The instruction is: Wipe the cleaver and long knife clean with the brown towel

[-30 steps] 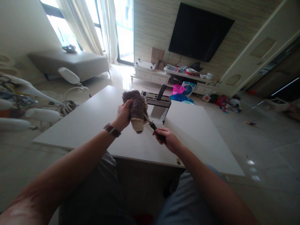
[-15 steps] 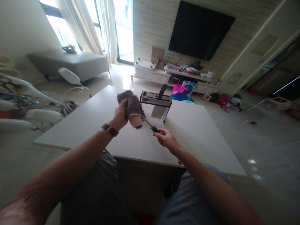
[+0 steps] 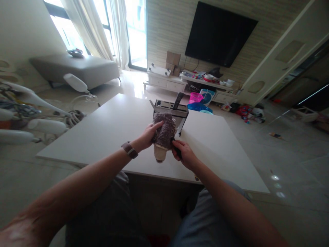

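My left hand (image 3: 149, 134) is closed around a brown fluffy cloth (image 3: 164, 131) with a beige lower end, thumb lying across its top. In my right hand (image 3: 185, 153) is the black handle of a sharpening steel (image 3: 177, 152). The cloth hides most of its grey rod; what looks like the tip (image 3: 152, 105) shows past the cloth's upper left. Just behind the cloth a knife block (image 3: 168, 105) stands on the white table (image 3: 213, 147). A black knife handle (image 3: 178, 100) sticks up from its slotted top. The cloth covers much of the block's front.
A small object (image 3: 196, 178) lies by the table's front edge. Beyond the table are a pink basket (image 3: 195, 97) and a blue plastic thing (image 3: 199, 106). To the left stand white lamp-like parts (image 3: 47, 126) and a grey bench (image 3: 77, 70).
My left hand has moved the fluffy cloth rightward and nearer to me, over the sharpening steel's rod, which is now mostly covered. My right hand has stayed nearly in place.
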### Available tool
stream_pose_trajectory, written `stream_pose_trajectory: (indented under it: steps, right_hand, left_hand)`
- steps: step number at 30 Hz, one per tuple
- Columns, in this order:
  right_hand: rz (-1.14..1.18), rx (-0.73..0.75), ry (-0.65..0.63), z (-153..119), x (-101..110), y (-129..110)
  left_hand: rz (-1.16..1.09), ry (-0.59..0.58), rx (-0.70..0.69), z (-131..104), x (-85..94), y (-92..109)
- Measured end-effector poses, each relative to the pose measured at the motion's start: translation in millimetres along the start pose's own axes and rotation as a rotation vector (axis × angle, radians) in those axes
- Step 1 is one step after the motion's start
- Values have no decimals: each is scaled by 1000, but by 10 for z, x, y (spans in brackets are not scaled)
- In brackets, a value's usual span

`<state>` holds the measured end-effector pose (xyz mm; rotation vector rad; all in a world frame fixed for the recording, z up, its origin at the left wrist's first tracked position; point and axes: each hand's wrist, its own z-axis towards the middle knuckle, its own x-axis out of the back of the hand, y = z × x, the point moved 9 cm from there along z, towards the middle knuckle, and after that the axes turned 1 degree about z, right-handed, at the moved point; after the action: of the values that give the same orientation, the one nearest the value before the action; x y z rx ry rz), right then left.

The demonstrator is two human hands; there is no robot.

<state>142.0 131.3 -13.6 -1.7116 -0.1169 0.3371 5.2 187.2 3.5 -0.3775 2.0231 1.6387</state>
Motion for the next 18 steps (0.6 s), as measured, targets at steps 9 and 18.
stream_pose_trajectory:
  steps: [9,18]
  right_hand:
    - [-234,79,66,2,94,-21]
    - [-281,135,73,43,68,-132]
  left_hand:
    - [88,9,54,-78,-88,-242]
    - [125,74,-104,33,20,-30]
